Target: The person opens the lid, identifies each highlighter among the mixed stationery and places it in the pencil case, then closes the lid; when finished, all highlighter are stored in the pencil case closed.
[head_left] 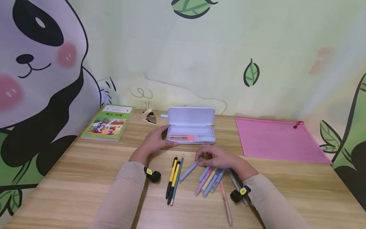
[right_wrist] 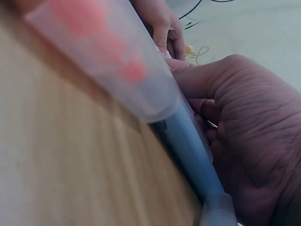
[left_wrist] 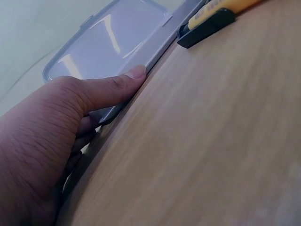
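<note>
A pale lilac pencil case [head_left: 191,116] stands with its lid up near the wall, a pink-tipped pen [head_left: 181,137] lying in its front compartment. My left hand [head_left: 154,140] grips the case's left front corner, its thumb [left_wrist: 115,87] along the front edge. In front of the case, my right hand [head_left: 219,157] pinches the upper end of a slanting blue pen [head_left: 188,172]. Under and beside that hand lie several pastel pens [head_left: 212,183]. Closer in is another pink-tipped pen [head_left: 226,205]. Two yellow-and-black pens [head_left: 173,179] lie beside a teal pencil [head_left: 178,178].
A green book [head_left: 108,124] lies at the back left. Next to it is a binder clip with a small cream-coloured object [head_left: 149,116]. On the right lies a pink zip pouch [head_left: 281,140]. Dark pens [head_left: 236,183] lie partly under the right wrist. A painted wall borders the table.
</note>
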Demonstrator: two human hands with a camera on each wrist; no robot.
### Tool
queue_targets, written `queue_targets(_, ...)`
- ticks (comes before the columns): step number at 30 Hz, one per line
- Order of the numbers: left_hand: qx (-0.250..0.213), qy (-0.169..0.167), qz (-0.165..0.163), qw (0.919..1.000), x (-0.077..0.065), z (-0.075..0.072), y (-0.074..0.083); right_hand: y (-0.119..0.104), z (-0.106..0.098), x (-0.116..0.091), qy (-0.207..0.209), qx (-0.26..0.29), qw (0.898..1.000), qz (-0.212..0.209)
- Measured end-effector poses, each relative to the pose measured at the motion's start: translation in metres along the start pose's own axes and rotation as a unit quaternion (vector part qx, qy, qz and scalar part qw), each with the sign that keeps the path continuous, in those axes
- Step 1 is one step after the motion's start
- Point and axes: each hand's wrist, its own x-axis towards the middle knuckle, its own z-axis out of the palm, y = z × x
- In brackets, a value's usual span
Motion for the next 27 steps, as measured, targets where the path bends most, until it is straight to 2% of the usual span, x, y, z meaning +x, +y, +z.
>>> queue_targets(7,0.0,-0.004,-0.002,1.0,0.0002,-0.0016,0.0003,0.0015,-0.0023,0.002,-0.012,-0.008,1.0,0.015)
queue_targets(15,0.004,-0.003,0.0,1.0,-0.0005,-0.0011,-0.0025,0.0047,0.0002,0.0018,-0.003,-0.029,1.0,0.004)
queue_targets(27,-0.001,-0.004,-0.004,1.0,0.0014,0.001,-0.0027,0.0056,-0.003,-0.0019,0.026,0.023,0.999,0.016)
